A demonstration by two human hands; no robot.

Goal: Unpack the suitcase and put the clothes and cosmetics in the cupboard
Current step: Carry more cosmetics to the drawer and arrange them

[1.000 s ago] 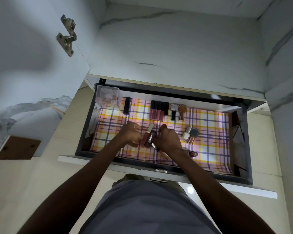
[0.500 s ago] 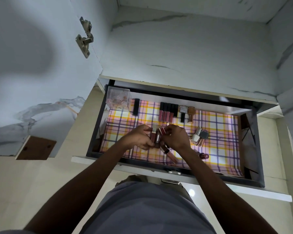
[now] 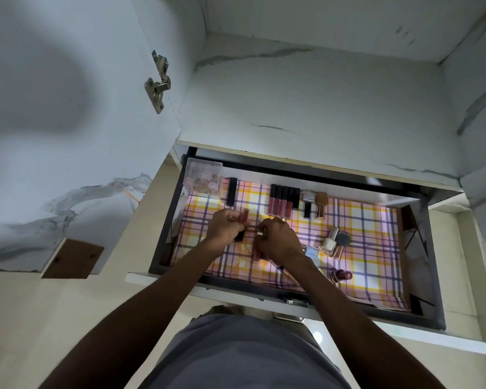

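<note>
An open cupboard drawer (image 3: 163, 220) lined with plaid paper holds cosmetics. My left hand (image 3: 226, 227) grips a red lip gloss tube (image 3: 244, 216) with a dark cap. My right hand (image 3: 278, 241) curls round more tubes, one reddish tube (image 3: 255, 254) poking out beneath it. A row of lip glosses (image 3: 282, 199) lies along the back wall, beside two small bottles (image 3: 314, 202). A single black tube (image 3: 231, 191) lies left of them.
A clear plastic box (image 3: 204, 178) of small pink items sits in the back left corner. Nail polish bottles (image 3: 335, 242) lie right of my hands, and a dark red bottle (image 3: 341, 275) near the front. The cupboard door with its hinge (image 3: 157, 85) stands open at left.
My hands have drawn slightly apart; the left hand has moved left and toward the back with a red tube. The camera view has shifted.
</note>
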